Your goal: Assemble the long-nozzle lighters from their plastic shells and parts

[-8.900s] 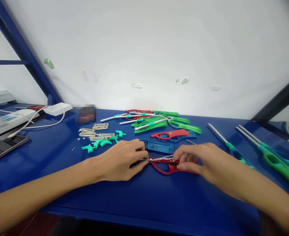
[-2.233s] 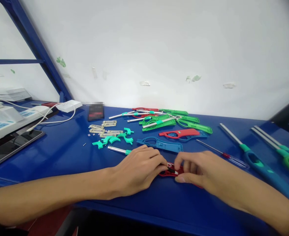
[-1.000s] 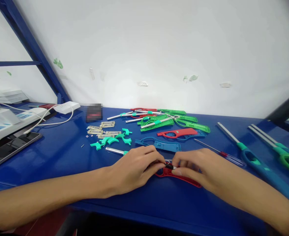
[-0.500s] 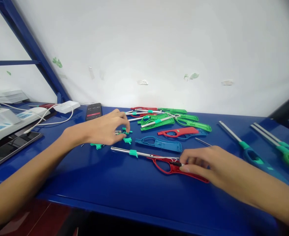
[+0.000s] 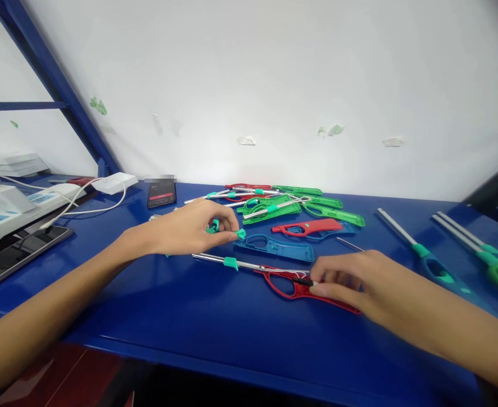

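Note:
Near the table's front centre lies a red lighter half-shell (image 5: 285, 286), and a metal tube (image 5: 210, 258) with a teal piece on it reaches left from it. My right hand (image 5: 350, 282) pinches a small black part (image 5: 303, 281) over the shell; white wires run beside that part. Up and to the left, my left hand (image 5: 193, 226) holds a small teal piece (image 5: 241, 233) between thumb and fingertips. More teal shows behind its fingers. A blue half-shell (image 5: 274, 247) lies just right of the left hand, behind the red shell.
Behind are green half-shells (image 5: 337, 215), a red shell (image 5: 312, 227) and metal tubes. Assembled lighters (image 5: 444, 275) lie at right, near a thin metal rod (image 5: 349, 244). To the left are a phone (image 5: 161, 193), a tablet-like device (image 5: 24, 254), a power strip (image 5: 3, 217) and white cables.
My left hand has moved right from the small teal pieces and now has one in its fingers. My right hand stays on the black part at the red shell.

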